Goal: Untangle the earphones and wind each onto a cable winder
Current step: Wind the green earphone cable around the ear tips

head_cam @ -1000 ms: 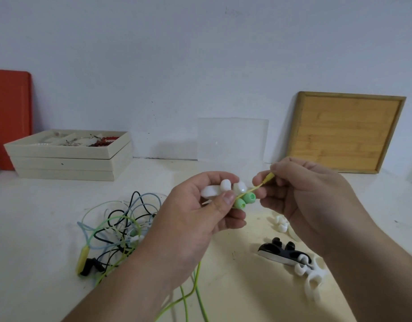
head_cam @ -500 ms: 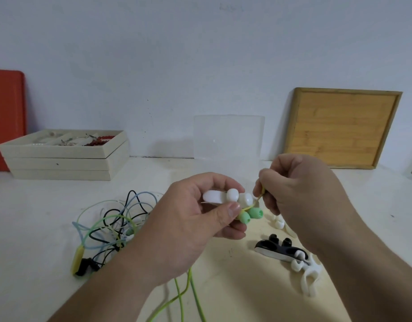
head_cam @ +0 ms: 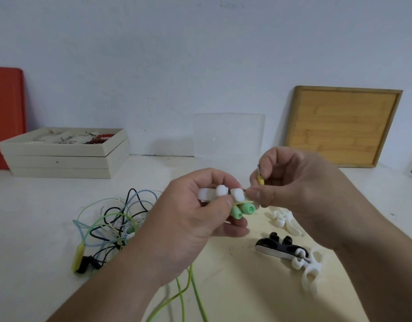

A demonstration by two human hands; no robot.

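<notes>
My left hand (head_cam: 195,219) grips the white cable winder (head_cam: 220,194), with the green earbuds (head_cam: 243,209) just under it. My right hand (head_cam: 291,182) pinches the yellow plug (head_cam: 260,180) beside the winder. The cord (head_cam: 186,291) looks thin, light and springy, so I judge that holding near the plug is best.

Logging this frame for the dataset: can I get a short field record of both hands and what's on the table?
left hand: holds white cable winder with green earbuds
right hand: fingers pinch yellow-green cable end by the winder
tangled earphones: on table, left
spare winders: black winder, white winders, on table, right
stage: winding not finished
</notes>
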